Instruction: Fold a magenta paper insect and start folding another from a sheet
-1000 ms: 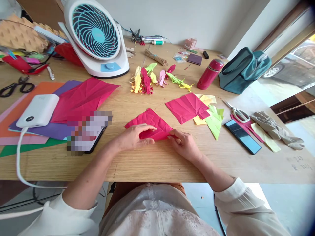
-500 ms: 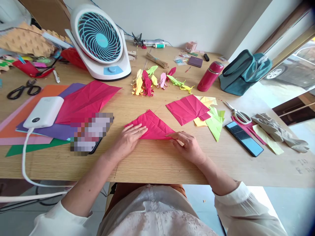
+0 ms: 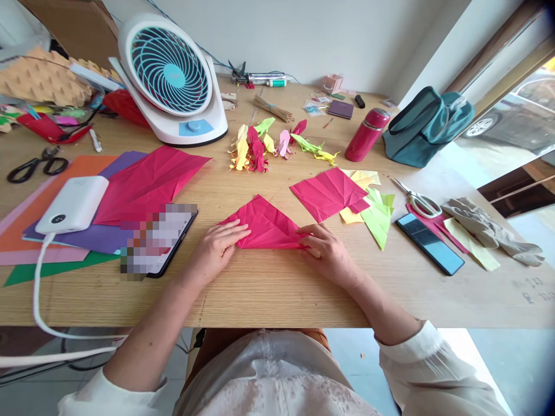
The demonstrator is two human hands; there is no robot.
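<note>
A creased crimson origami paper (image 3: pixel 265 225), folded, lies on the wooden table (image 3: pixel 277 294). Its left end is hidden beneath the fingers of the left hand (image 3: pixel 220 245); whether that hand grips or merely presses cannot be told. The right hand (image 3: pixel 324 251) pinches its right corner, covering the tip. Right of the paper, a crimson sheet (image 3: pixel 325 193) partly conceals yellow and green pieces. Left of it, a smartphone (image 3: pixel 162 240) has a pixelated, unreadable screen. Beyond it, origami figures (image 3: pixel 258 153) overlap, their count unclear.
</note>
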